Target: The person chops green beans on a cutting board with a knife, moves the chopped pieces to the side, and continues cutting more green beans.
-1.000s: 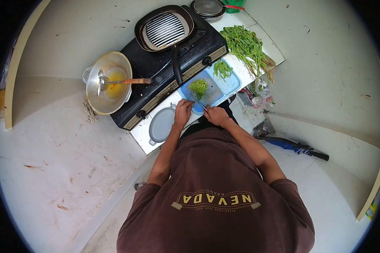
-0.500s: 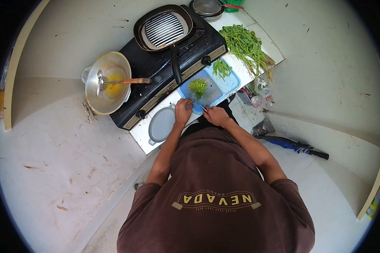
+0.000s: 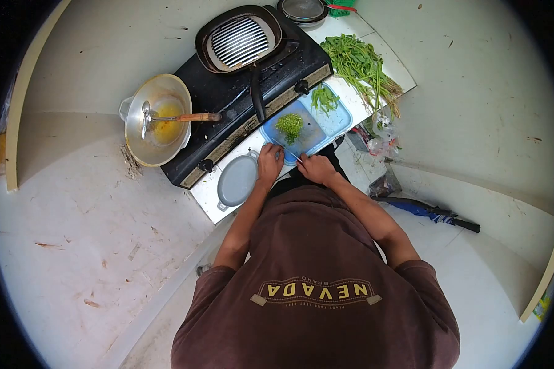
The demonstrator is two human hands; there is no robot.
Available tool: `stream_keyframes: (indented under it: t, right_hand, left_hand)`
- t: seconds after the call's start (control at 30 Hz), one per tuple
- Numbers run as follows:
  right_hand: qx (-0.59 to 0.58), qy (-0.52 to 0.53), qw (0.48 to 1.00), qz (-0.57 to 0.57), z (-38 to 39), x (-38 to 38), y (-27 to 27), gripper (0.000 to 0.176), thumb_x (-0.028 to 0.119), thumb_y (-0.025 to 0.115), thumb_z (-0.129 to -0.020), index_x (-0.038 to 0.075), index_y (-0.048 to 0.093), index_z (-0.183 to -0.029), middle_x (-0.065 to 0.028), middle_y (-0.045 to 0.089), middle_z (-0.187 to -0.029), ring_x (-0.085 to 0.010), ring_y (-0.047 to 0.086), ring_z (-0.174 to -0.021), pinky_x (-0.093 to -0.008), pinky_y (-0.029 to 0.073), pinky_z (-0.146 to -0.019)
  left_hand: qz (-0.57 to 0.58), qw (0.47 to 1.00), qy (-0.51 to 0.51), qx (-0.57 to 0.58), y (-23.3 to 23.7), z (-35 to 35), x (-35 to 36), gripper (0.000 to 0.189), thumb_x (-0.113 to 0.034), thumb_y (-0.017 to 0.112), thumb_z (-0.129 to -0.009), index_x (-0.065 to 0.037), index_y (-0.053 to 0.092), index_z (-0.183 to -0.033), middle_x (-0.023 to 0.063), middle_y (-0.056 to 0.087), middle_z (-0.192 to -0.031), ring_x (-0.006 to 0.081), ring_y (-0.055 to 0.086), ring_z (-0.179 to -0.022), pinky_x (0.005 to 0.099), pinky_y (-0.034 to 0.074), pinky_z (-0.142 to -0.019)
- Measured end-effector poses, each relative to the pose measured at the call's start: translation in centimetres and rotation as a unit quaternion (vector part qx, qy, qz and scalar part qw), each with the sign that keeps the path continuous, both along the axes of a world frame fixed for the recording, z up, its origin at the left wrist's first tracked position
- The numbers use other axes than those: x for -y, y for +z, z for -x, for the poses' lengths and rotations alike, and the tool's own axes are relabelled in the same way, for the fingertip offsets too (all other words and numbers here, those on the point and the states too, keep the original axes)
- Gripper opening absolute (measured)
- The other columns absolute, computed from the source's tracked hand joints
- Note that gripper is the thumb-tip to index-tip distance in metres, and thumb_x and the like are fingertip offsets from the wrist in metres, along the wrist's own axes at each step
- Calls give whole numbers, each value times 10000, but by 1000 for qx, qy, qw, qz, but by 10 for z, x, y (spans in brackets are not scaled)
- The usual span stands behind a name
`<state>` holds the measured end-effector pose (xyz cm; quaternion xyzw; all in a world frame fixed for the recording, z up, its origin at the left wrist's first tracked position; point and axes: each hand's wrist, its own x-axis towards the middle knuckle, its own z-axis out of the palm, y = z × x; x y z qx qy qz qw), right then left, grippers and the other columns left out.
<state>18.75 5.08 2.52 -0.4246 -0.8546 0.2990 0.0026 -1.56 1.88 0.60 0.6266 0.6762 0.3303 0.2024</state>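
In the head view, my right hand (image 3: 316, 168) is closed around the handle of a knife (image 3: 292, 154), whose thin blade points up and left over the blue tray (image 3: 341, 126). My left hand (image 3: 269, 163) is at the tray's near left corner, by the blade tip, with its fingers curled together. Whatever lies under those fingers is too small to make out. Just beyond the knife sits a heap of finely chopped greens (image 3: 289, 126) on the tray's darker part. Longer green pieces (image 3: 324, 99) lie in its lighter right part.
A grey oval dish (image 3: 237, 179) lies left of my left hand. Behind the tray is a black stove (image 3: 228, 101) bearing a grill pan (image 3: 237, 40) and a wok (image 3: 157, 101) with a ladle (image 3: 188, 118). Leafy stalks (image 3: 360, 64) lie at right, above plastic bags (image 3: 383, 140).
My left hand has shifted very slightly to the right along the tray's near edge. The right hand keeps its hold on the knife, and the chopped heap looks the same.
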Motion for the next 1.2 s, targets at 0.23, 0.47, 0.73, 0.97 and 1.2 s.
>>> stream_keyframes:
  t: [0.23,0.47,0.73,0.97,1.2]
  right_hand:
    - [-7,8,999,-34,0,3,-6,392,360,517,-1021,-22,602,-1018,-231,675,-683,-425,687,-639,-534,552,-589]
    - [12,2,1000,-26,12,-2,-14,389,355,518,-1020,-25,599,-1003,-222,668,-657,-419,689,-618,-529,559,-584]
    - [-14,-30,999,-19,1,0,-8,407,364,508,-1024,-30,607,-1009,-240,671,-677,-432,692,-643,-547,560,-598]
    - [-14,0,1000,-7,4,3,-11,405,359,500,-1027,-31,608,-1011,-246,674,-684,-443,692,-657,-553,560,-611]
    - [-11,-3,1000,6,14,-1,-15,406,358,505,-1025,-36,600,-1006,-246,678,-704,-449,692,-676,-559,559,-627]
  left_hand:
    - [13,1000,10,13,-3,-1,-1,89,-43,692,-847,18,733,-898,177,673,-923,377,642,-916,455,519,-840]
    - [1,1000,-2,-1,-2,0,1,83,-23,696,-842,10,735,-907,171,678,-931,369,645,-913,449,522,-836]
    - [-12,1000,-14,-8,-4,1,4,95,-26,688,-856,8,733,-931,169,682,-949,371,642,-917,456,519,-836]
    - [-7,1000,-9,0,-1,1,4,96,-27,685,-859,6,736,-933,164,684,-964,367,643,-925,454,519,-842]
    - [0,1000,-2,-2,-3,1,5,104,-32,689,-858,7,738,-941,164,686,-953,363,647,-929,451,524,-838]
